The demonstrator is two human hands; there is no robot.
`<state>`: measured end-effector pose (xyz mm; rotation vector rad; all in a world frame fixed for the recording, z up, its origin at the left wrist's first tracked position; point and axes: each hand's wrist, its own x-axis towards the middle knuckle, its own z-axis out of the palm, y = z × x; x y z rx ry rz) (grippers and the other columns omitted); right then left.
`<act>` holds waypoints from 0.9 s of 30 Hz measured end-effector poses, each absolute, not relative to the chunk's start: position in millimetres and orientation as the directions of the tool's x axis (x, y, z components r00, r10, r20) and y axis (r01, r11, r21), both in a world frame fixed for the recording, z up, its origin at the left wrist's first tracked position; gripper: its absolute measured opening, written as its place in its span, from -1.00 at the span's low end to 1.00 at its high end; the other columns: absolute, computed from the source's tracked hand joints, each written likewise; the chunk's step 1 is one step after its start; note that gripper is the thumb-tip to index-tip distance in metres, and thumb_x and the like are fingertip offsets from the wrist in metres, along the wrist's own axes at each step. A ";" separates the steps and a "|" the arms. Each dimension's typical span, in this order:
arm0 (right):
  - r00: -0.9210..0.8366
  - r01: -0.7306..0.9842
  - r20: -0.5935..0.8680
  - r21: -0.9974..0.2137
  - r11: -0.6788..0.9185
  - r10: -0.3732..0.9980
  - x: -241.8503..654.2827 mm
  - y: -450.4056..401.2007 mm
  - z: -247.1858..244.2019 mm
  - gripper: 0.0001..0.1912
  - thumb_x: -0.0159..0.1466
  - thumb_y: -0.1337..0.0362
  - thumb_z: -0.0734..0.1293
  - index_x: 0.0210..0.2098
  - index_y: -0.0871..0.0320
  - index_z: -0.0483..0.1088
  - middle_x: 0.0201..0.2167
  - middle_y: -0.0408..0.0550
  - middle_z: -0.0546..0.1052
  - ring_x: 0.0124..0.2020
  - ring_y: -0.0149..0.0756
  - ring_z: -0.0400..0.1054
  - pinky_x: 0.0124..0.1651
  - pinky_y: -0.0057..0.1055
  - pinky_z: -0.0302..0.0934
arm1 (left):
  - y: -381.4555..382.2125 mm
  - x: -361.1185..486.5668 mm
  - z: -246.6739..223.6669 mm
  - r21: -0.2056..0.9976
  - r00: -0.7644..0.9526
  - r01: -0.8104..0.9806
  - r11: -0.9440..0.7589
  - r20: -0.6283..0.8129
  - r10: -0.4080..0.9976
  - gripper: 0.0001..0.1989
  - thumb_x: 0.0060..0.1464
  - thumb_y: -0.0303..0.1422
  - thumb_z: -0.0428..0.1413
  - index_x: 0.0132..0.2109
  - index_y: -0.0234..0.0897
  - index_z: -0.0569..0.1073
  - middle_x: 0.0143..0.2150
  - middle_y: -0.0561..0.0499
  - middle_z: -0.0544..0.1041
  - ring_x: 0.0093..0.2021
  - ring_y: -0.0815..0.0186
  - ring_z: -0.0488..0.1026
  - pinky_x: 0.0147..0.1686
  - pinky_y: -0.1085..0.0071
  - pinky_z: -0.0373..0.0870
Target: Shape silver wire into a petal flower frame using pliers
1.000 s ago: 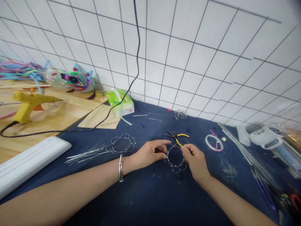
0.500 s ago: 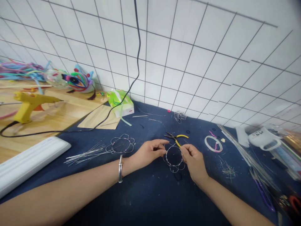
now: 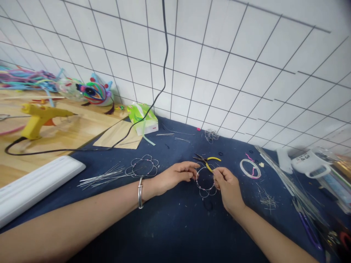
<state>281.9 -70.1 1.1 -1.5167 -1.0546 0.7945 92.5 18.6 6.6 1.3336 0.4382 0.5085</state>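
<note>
A ring of thin wire with looped petals and small beads, a wire flower [image 3: 205, 188], is pinched at its right side by my right hand [image 3: 229, 186], thumb against fingers. At the ring's left side, my left hand [image 3: 175, 177] has its fingers stretched, with thumb and index apart; the fingertips are at the wire, and I cannot tell if they touch. Just behind the ring lie yellow-handled pliers [image 3: 210, 161], open on the dark blue cloth. To the left, beyond my braceleted wrist, lies a second wire flower [image 3: 142, 166] beside a bundle of straight wires [image 3: 102, 176].
A yellow glue gun [image 3: 41, 118] sits on the wooden board at left, its black cord [image 3: 153, 102] crossing the view. Further right are a ring-shaped spool [image 3: 250, 168], wire scraps [image 3: 268, 201], long wires [image 3: 285, 182], purple-handled scissors [image 3: 309, 232] and a white mug [image 3: 309, 162].
My left thumb and index finger have spread apart near the ring. My right hand keeps its pinch on the wire flower. The whole view has shifted slightly.
</note>
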 end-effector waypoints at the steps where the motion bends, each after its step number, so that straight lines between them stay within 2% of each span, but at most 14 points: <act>1: 0.386 0.207 0.051 -0.978 -0.033 0.921 282.0 -69.8 0.7 -0.77 0.19 0.10 0.23 -0.42 0.15 0.30 -0.62 -0.25 0.19 -0.59 -0.49 0.01 -0.55 -0.53 -0.04 | 18.5 92.5 6.6 0.978 0.831 -0.091 0.187 -0.029 0.555 -0.64 0.05 -0.48 0.00 0.03 -0.25 0.28 -0.14 -0.08 0.45 -0.17 0.27 0.41 -0.20 0.33 0.27; 6: 0.403 0.239 0.065 -0.970 -0.037 0.913 283.5 -70.0 -1.2 -0.77 0.18 0.11 0.24 -0.42 0.15 0.32 -0.62 -0.25 0.20 -0.59 -0.49 0.03 -0.55 -0.53 -0.03 | 18.8 92.1 5.9 0.972 0.835 -0.047 0.229 -0.087 0.544 -0.64 0.04 -0.44 0.03 0.02 -0.26 0.27 -0.22 -0.08 0.48 -0.30 0.30 0.46 -0.33 0.38 0.29; 14: 0.400 0.264 0.067 -0.963 -0.046 0.914 283.7 -69.9 0.4 -0.75 0.17 0.09 0.24 -0.43 0.16 0.33 -0.63 -0.24 0.20 -0.60 -0.49 0.03 -0.56 -0.53 -0.03 | 19.4 93.3 6.1 0.978 0.787 -0.031 0.206 -0.103 0.608 -0.69 0.04 -0.36 0.05 -0.03 -0.27 0.33 -0.29 -0.04 0.48 -0.38 0.36 0.43 -0.35 0.40 0.29; 20: 0.382 0.300 0.077 -0.953 -0.045 0.921 282.0 -70.0 1.5 -0.76 0.18 0.10 0.23 -0.43 0.16 0.33 -0.62 -0.24 0.21 -0.60 -0.49 0.03 -0.55 -0.52 -0.03 | 18.8 95.2 9.1 0.990 0.765 0.023 0.139 -0.107 0.634 -0.79 0.02 -0.32 0.06 -0.18 -0.30 0.42 -0.40 0.03 0.42 -0.48 0.45 0.33 -0.48 0.49 0.21; 27: 0.370 0.320 0.081 -0.946 -0.045 0.926 278.9 -70.2 2.5 -0.76 0.18 0.11 0.23 -0.42 0.17 0.34 -0.62 -0.23 0.22 -0.59 -0.49 0.04 -0.54 -0.53 -0.02 | 19.8 98.8 5.9 0.988 0.706 0.013 0.151 -0.116 0.698 -0.82 -0.04 -0.29 0.10 -0.30 -0.32 0.40 -0.50 0.11 0.30 -0.55 0.50 0.19 -0.58 0.54 0.10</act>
